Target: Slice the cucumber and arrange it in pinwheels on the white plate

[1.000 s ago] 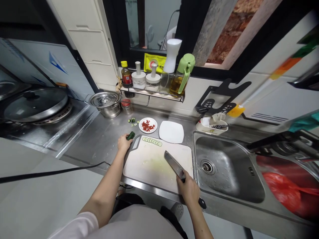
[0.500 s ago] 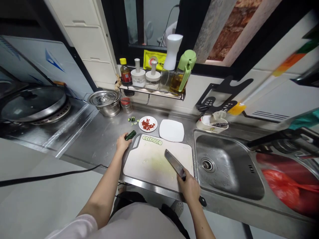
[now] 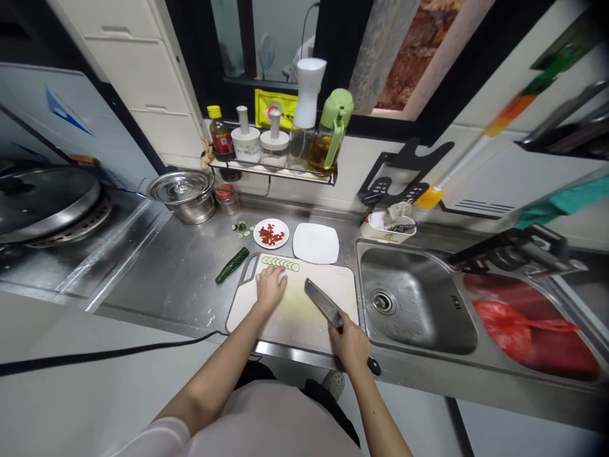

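My left hand (image 3: pixel 271 285) is over the upper left of the white cutting board (image 3: pixel 304 324), fingers stretched out, just below a row of overlapping cucumber slices (image 3: pixel 280 263). Whether the fingertips touch the slices I cannot tell. My right hand (image 3: pixel 351 344) grips the handle of a kitchen knife (image 3: pixel 323 303), its blade pointing up and left over the board's right part. A dark green cucumber (image 3: pixel 232 265) lies on the steel counter, left of the board. Behind the board stand a white plate of chopped red pieces (image 3: pixel 271 234) and a bare white square plate (image 3: pixel 315 243).
Cucumber scraps (image 3: pixel 242 226) lie near a lidded steel pot (image 3: pixel 183 193). To the right is the sink (image 3: pixel 419 298), with a red bag (image 3: pixel 504 327) beyond. A wall rack (image 3: pixel 276 166) carries seasoning jars and an oil bottle (image 3: pixel 328 136). A lidded pan (image 3: pixel 47 203) sits on the stove.
My left hand has let go of the cucumber, leaving it on the counter, and moved right onto the board near the slices. My right hand still holds the knife. The view has shifted slightly.
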`<state>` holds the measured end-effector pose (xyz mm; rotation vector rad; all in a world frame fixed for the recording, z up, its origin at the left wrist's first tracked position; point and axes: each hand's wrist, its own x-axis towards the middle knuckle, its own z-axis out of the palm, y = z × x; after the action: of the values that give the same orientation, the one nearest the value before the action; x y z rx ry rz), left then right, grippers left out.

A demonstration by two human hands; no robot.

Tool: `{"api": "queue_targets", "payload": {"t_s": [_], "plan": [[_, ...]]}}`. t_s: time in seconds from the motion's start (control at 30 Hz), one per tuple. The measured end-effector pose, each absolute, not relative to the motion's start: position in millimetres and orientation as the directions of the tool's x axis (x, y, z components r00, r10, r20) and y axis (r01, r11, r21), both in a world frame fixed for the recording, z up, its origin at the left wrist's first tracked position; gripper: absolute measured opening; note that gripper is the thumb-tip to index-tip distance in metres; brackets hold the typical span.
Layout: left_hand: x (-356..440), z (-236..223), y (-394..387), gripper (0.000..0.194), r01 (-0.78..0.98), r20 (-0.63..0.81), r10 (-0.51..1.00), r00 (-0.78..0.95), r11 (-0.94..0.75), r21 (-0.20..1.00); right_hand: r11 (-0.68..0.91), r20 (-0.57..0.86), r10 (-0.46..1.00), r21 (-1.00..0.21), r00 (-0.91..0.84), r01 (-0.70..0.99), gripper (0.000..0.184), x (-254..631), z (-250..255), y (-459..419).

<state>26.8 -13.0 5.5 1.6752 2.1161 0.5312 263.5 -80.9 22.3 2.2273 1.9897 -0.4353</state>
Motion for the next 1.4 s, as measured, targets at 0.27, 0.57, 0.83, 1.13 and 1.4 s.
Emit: {"api": "queue_targets", "payload": {"t_s": [0.27,0.57,0.83,1.13,1.4], "plan": [[51,5,27,0.038,0.891,-0.123,0.982,-0.140,0.179,0.417,-0.143,-0.298,0.948,-0.098,0.108,0.985,0.044,262,23,-82],[58,7,23,0.025,0.883,-0.093,0.988,-0.125,0.154,0.444,-0.161,-0.303,0.946,-0.127,0.116,0.979,0.043,263,25,-82],[41,14,-1,0.021,0.769,-0.254,0.952,-0.173,0.292,0.568,-0.133,-0.327,0.940,-0.094,0.095,0.987,0.045,264,24,-79],[23,10,-27,0.020,0.812,-0.242,0.960,-0.138,0.250,0.527,-0.063,-0.312,0.949,-0.069,0.039,0.996,0.039,266,36,-74],[20,3,-31,0.022,0.814,-0.186,0.967,-0.172,0.246,0.526,-0.057,-0.342,0.939,-0.104,0.018,0.993,0.037,255,53,-74]]}}
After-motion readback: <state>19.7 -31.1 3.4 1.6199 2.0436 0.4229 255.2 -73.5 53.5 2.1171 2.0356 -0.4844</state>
